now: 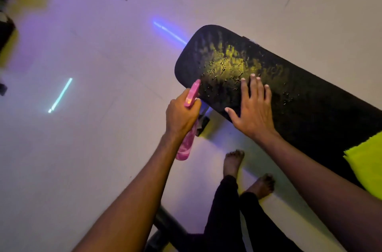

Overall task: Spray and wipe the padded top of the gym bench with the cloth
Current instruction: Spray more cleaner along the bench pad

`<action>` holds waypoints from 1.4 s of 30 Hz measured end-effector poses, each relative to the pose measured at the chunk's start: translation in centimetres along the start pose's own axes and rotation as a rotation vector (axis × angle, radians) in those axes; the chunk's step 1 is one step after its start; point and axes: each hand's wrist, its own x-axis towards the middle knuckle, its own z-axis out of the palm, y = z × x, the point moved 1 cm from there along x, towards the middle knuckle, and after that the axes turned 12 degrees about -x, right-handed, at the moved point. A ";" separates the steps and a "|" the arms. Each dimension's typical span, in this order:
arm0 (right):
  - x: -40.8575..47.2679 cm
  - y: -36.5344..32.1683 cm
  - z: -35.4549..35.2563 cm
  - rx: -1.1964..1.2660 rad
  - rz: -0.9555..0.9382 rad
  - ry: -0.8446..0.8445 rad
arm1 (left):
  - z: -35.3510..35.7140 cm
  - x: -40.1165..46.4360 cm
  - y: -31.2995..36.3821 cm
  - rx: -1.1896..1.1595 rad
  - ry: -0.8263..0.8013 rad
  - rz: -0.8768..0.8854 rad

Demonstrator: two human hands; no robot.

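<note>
Left hand (182, 116) grips the pink bottle (187, 144) at the pad's (310, 107) end; right hand (253, 110) lies flat and empty on wet vinyl, likely slick. The soft, light cloth (367, 167) waits on the pad nearby; bunch it anywhere

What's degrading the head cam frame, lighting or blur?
Head view: mixed purple and yellow cast on the pale floor, neon strip reflections; yellow glare on wet droplets on the black padded bench top; upper-left corner motion-blurred; wide-angle tilt; left hand with pink spray bottle and right hand sharp.
</note>
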 end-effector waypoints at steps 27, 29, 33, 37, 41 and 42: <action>-13.3 14.1 3.7 0.003 0.341 -0.003 | 11.7 -6.5 6.8 0.223 -0.695 0.211; -14.5 15.3 4.0 -0.007 0.377 -0.030 | 12.8 -7.3 7.7 0.240 -0.732 0.213; -16.2 17.2 4.7 -0.034 0.335 -0.088 | 15.3 -8.7 9.7 0.270 -0.792 0.209; -17.0 18.6 4.4 0.009 0.311 -0.087 | 16.6 -9.7 11.1 0.258 -0.758 0.229; -19.6 20.9 3.7 0.125 0.390 -0.009 | 17.4 -11.0 13.1 0.197 -0.686 0.330; -20.6 21.7 3.8 0.155 0.420 0.004 | 17.8 -11.5 13.9 0.162 -0.672 0.350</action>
